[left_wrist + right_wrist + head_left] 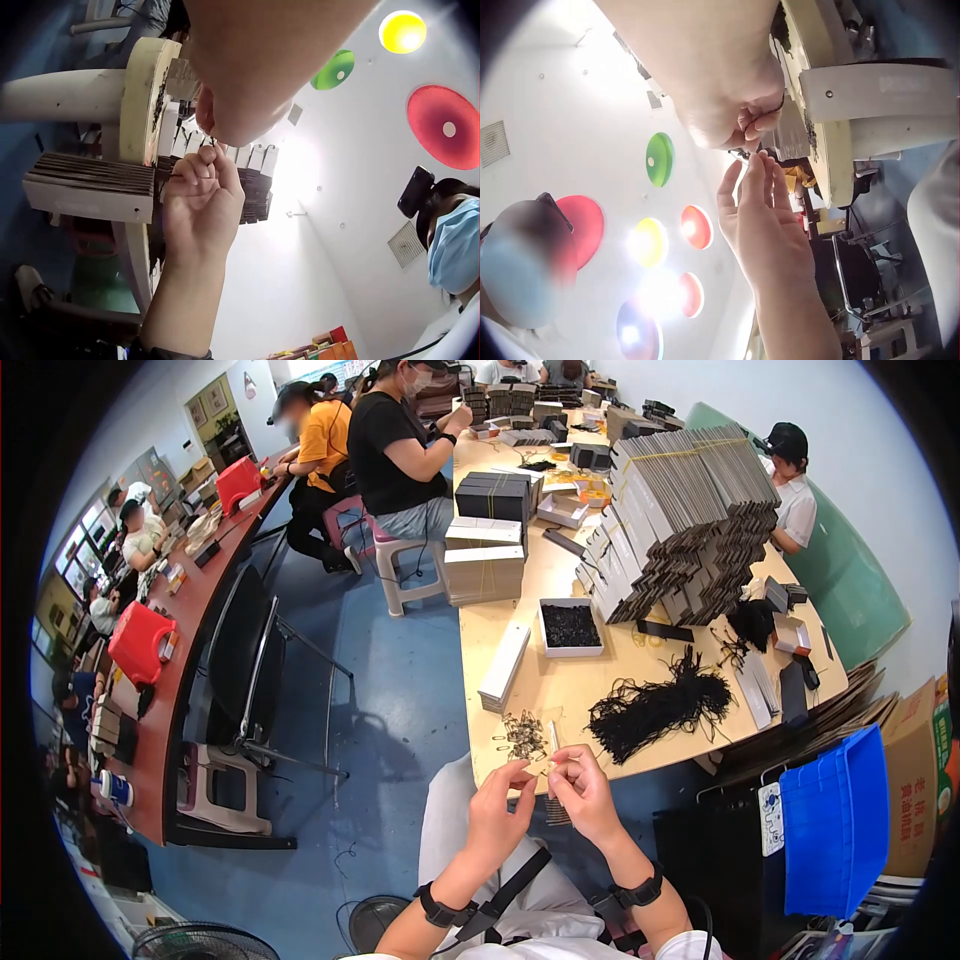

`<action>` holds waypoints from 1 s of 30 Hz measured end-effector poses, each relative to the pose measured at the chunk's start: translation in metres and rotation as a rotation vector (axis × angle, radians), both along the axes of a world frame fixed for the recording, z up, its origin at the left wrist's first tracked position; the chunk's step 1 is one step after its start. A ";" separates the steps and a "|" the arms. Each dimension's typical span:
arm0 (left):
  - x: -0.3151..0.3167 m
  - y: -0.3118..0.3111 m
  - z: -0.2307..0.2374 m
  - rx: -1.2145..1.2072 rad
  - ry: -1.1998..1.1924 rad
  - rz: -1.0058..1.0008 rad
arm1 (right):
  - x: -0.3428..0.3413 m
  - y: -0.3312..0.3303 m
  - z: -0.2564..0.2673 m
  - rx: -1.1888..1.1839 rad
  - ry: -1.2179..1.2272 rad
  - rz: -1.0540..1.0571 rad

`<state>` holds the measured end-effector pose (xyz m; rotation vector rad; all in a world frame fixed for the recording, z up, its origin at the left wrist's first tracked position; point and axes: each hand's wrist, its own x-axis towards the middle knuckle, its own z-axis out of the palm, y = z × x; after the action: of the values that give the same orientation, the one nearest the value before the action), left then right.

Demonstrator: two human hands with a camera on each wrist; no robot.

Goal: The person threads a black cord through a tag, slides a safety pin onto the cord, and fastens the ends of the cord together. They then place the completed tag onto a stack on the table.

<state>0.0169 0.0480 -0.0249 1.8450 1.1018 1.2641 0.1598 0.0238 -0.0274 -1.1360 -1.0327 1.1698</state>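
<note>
Both hands meet fingertip to fingertip over the table's front edge. My right hand (585,795) pinches a black cord (765,116), which runs across its curled fingers in the right wrist view. From the other side, the thumb and fingertips of my left hand (500,810) pinch a small dark piece (213,140); I cannot tell what it is. Just below the hands juts a stack of grey cards (90,195), with a hole in its front face. Small metal clips (523,735) lie piled beyond the left hand. A loose bundle of black cords (660,705) spreads to the right.
A white box of small black pieces (571,628) and a long white box (505,667) stand farther back. Tall banded stacks of grey cards (680,510) rise behind. A blue crate (835,820) is at the right, a black chair (240,650) at the left. Other people sit around.
</note>
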 end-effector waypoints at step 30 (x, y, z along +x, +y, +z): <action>0.004 -0.016 -0.012 -0.571 -0.506 -0.198 | 0.018 -0.021 0.001 -0.009 0.172 0.120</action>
<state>0.0209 0.0324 -0.0374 1.0973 0.8538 1.0715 0.1779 0.0031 -0.0267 -0.9732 -0.9738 1.3439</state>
